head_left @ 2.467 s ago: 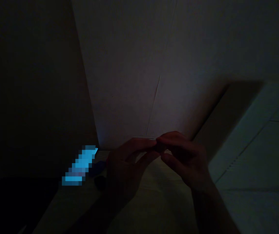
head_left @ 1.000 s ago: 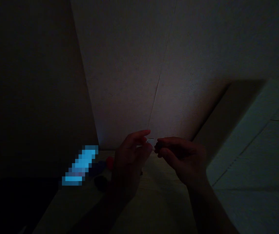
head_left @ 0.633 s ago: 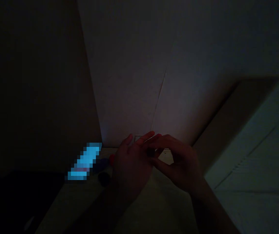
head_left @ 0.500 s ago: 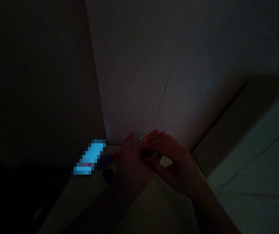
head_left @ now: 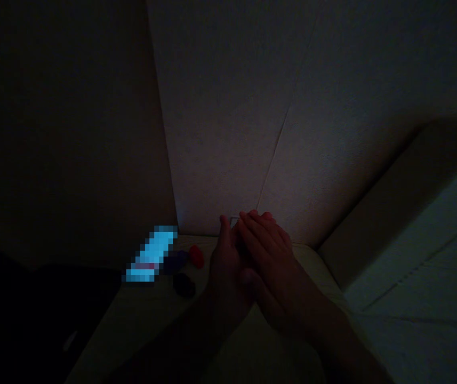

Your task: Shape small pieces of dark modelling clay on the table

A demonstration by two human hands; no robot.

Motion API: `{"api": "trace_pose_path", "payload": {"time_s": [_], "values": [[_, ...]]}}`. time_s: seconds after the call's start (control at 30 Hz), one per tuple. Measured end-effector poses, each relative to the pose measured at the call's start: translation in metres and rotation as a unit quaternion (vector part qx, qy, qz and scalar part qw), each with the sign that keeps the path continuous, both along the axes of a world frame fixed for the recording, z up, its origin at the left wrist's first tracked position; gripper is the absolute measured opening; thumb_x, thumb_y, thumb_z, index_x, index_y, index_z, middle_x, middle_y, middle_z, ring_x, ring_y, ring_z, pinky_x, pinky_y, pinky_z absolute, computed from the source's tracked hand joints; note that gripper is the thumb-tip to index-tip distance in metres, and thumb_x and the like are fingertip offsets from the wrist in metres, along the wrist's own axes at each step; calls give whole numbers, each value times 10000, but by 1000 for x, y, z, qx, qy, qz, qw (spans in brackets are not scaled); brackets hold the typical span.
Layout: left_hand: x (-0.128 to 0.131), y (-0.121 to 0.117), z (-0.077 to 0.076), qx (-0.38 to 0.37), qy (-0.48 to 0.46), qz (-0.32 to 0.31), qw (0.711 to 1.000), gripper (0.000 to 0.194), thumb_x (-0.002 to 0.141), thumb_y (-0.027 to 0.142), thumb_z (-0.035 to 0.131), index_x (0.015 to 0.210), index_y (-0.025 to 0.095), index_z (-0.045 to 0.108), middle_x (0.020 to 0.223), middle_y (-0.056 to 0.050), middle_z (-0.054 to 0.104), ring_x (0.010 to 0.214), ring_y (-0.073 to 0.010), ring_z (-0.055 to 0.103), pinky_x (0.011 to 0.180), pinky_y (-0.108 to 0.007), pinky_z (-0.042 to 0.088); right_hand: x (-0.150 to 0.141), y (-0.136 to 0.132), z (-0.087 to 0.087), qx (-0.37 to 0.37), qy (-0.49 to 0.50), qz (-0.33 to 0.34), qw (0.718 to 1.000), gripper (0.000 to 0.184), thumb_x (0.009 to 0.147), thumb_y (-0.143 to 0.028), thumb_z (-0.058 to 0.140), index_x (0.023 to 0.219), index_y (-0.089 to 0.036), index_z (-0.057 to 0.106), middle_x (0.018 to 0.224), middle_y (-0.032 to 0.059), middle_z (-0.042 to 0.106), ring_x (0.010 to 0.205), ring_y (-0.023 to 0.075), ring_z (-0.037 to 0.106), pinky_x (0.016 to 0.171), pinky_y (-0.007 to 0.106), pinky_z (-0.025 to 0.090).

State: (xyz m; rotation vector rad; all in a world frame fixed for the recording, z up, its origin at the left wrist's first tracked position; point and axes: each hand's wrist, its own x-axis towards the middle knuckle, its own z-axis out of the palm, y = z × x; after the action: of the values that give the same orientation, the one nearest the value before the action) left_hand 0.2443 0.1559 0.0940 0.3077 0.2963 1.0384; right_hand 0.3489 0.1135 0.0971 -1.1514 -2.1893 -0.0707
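My left hand [head_left: 228, 269] is held palm up above the table, with its thumb standing away and its fingers stretched out. Across it lies my right hand [head_left: 274, 258], flat, its extended fingers resting over the left palm and fingers. The dark little lump seen earlier in my right fingertips is hidden now; whether it is between the palms I cannot tell. To the left of my hands, small lumps sit on the table: a red lump [head_left: 197, 256], a dark blue lump [head_left: 176, 262] and a black lump [head_left: 184, 286]. They look soft, like modelling clay, but the light is very dim.
A glowing pixelated screen [head_left: 152, 253] lies at the table's left back. The pale wooden table [head_left: 148, 314] meets a light wall [head_left: 228, 133] behind my hands. A pale boxy panel [head_left: 424, 266] stands on the right. A small frame-edged thing [head_left: 234, 219] shows behind my fingers.
My hands came apart, the right pinching a small dark lump; then it brought the lump to the left palm and flattened over it. The view has shifted, uncovering the red lump.
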Motion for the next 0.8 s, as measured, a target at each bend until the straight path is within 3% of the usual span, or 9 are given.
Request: {"api": "trace_pose_path", "payload": {"time_s": [0.1, 0.2, 0.37, 0.57, 0.67, 0.8], "values": [[-4, -4, 7, 6, -2, -30, 1000, 554, 1045, 595, 365, 1080, 167, 715, 1200, -140, 754, 1282, -303, 654, 1111, -460, 506, 8, 4, -2, 14, -20, -35, 999, 632, 1084, -489, 304, 1596, -129, 393, 1680, 219, 344, 1600, 417, 204, 1234, 736, 189], [-10, -3, 14, -42, -2, -46, 998, 571, 1061, 552, 321, 1133, 127, 695, 1217, -177, 730, 1306, -325, 633, 1112, -468, 502, 16, 4, 2, 12, -22, -40, 999, 617, 1096, -504, 250, 1581, -164, 420, 1691, 184, 339, 1615, 378, 166, 1236, 722, 197], [-10, 2, 15, -102, -63, -22, 993, 560, 1068, 494, 328, 1239, 64, 643, 1214, -204, 715, 1302, -285, 640, 1103, -356, 515, 22, 1, 4, 5, 104, -43, 994, 529, 1106, -469, 279, 1523, -237, 507, 1624, 139, 456, 1549, 317, 353, 1237, 641, 302], [-6, 1, 13, -86, -69, -18, 994, 558, 1045, 491, 388, 1327, 65, 613, 1233, -219, 718, 1258, -306, 675, 1062, -381, 552, 24, 5, 1, 8, 227, -40, 973, 495, 1100, -485, 304, 1423, -277, 614, 1539, 99, 547, 1451, 281, 492, 1222, 559, 375], [-4, -4, 11, -84, -56, -9, 995, 539, 1031, 496, 426, 1271, 71, 655, 1213, -212, 733, 1259, -320, 672, 1076, -397, 541, 22, 6, 2, 18, 227, -59, 972, 495, 1103, -470, 299, 1439, -260, 596, 1538, 105, 544, 1457, 271, 487, 1227, 541, 376], [1, -18, 4, -55, -26, -27, 998, 474, 1031, 468, 439, 1140, 111, 731, 1148, -159, 762, 1282, -302, 653, 1121, -403, 499, 10, 7, -2, 28, 127, -75, 989, 613, 1093, -513, 264, 1547, -150, 459, 1630, 191, 423, 1564, 322, 327, 1258, 612, 288]]}}
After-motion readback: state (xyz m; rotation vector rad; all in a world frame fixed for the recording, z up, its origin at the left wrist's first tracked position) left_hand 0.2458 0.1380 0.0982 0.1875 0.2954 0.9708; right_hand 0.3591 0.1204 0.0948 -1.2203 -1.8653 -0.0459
